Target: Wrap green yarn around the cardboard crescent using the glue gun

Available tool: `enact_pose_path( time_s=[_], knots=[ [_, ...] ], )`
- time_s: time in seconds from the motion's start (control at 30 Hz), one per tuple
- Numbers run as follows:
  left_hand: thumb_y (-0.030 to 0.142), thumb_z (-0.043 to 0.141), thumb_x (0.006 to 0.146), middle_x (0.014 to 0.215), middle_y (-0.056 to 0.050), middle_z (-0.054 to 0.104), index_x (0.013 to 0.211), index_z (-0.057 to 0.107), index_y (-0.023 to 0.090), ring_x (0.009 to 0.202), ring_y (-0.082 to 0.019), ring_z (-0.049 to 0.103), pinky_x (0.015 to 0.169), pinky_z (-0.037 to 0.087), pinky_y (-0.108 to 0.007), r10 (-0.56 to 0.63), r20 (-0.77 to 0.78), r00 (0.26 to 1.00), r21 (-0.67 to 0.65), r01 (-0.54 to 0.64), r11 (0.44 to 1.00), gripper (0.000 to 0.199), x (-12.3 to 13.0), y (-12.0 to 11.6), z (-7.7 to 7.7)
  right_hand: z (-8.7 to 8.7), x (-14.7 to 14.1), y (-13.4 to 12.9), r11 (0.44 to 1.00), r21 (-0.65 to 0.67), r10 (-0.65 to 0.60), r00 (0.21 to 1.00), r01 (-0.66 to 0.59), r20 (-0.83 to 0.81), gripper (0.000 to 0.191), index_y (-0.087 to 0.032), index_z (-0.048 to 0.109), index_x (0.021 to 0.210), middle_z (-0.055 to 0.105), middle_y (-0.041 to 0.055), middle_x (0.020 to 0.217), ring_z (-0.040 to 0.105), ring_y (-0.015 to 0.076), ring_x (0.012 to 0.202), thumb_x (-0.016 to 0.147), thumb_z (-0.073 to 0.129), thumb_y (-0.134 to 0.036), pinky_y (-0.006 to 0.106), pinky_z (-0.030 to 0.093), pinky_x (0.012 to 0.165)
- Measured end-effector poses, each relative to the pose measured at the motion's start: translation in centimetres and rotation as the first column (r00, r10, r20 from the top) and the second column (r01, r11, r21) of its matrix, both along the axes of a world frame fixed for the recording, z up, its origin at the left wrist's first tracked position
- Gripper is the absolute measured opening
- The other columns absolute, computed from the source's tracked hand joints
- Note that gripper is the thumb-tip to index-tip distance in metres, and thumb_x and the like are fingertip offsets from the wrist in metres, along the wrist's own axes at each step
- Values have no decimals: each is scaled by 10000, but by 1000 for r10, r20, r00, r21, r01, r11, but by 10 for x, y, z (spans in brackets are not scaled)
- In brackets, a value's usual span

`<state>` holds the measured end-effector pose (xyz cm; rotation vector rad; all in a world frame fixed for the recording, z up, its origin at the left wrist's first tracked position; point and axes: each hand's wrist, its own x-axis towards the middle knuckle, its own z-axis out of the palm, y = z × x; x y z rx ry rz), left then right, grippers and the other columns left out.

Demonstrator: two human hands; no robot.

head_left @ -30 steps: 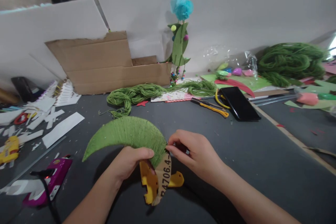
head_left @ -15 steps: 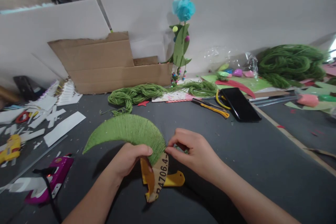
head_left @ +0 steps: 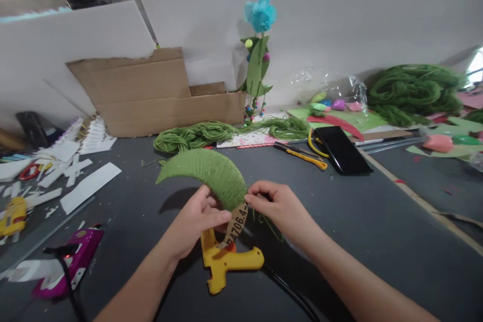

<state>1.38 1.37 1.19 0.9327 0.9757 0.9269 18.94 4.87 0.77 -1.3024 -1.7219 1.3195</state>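
Observation:
A cardboard crescent [head_left: 211, 171] is wrapped in green yarn over most of its length, with bare printed cardboard at its near end. My left hand [head_left: 204, 219] grips it from below, thumb on top near the bare part. At the crescent's right edge, my right hand [head_left: 273, 204] is closed in a pinch where the wrapping ends; a loose green yarn strand [head_left: 273, 226] hangs beneath that hand. Under the crescent lies a yellow hot glue gun [head_left: 234, 261] on the dark table, partly covered by the cardboard end.
Green yarn skeins [head_left: 194, 133] lie along the back by a cardboard piece [head_left: 151, 105]. A blue paper flower [head_left: 261, 15] stands behind. A phone [head_left: 342, 151] and yellow cutter [head_left: 305, 157] sit right; a purple device [head_left: 70, 261] and white scraps [head_left: 90, 188] left.
The crescent has shifted right and away from me and turned, uncovering more of the glue gun. My left hand has moved with it, and more loose strand shows below my right hand.

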Motion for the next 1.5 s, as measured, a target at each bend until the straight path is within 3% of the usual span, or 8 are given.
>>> enact_pose_path(
  time_s=[0.17,0.33,0.57,0.73,0.87,1.23,1.5],
  knots=[
    [243,618,736,925,-79,662,1063,507,154,746,-158,611,640,442,-245,-37,-77,996,45,41,998,357,-4,2,-3,5,5,1,986,153,59,994,-73,90,155,-158,579,645,487,-32,591,420,101,553,758,546,-259,222,313,528],
    [265,596,761,846,-46,669,1096,509,161,666,-130,586,601,401,-227,-83,-71,994,73,89,993,361,-9,4,-5,6,12,5,927,327,131,975,-184,177,89,-173,599,667,445,-44,599,434,98,571,746,603,-212,211,320,534],
    [264,575,788,708,-2,641,1155,498,175,545,-96,523,539,369,-218,-62,-80,995,93,70,993,385,-12,5,-5,2,13,4,837,501,127,968,-222,217,160,-173,599,720,479,-21,623,470,105,591,834,509,-241,218,342,557],
    [222,568,796,815,-25,664,1170,477,185,634,-118,584,630,436,-254,-79,-14,997,110,80,991,387,-12,5,-5,4,15,5,830,493,180,962,-261,207,177,-174,615,742,489,-20,618,485,102,594,850,486,-229,213,359,565],
    [203,563,798,858,-41,670,1167,480,179,678,-126,606,673,453,-264,-88,-2,996,119,87,989,379,-12,5,-6,2,16,6,814,530,138,965,-239,222,163,-172,625,736,498,-19,611,488,100,588,838,508,-222,210,358,562],
    [217,576,786,873,-30,671,1126,512,196,718,-124,609,705,452,-243,-104,-72,992,105,111,988,347,-10,4,-6,-1,18,5,649,690,59,926,-319,373,232,-150,629,738,532,12,619,478,111,575,867,473,-263,218,348,549],
    [219,573,790,899,-19,672,1121,518,212,749,-119,611,732,454,-236,-116,-88,989,106,126,986,336,-10,5,-5,-4,18,5,638,684,45,904,-354,426,251,-150,623,732,541,16,629,487,114,583,875,456,-272,222,352,558]
  ],
)
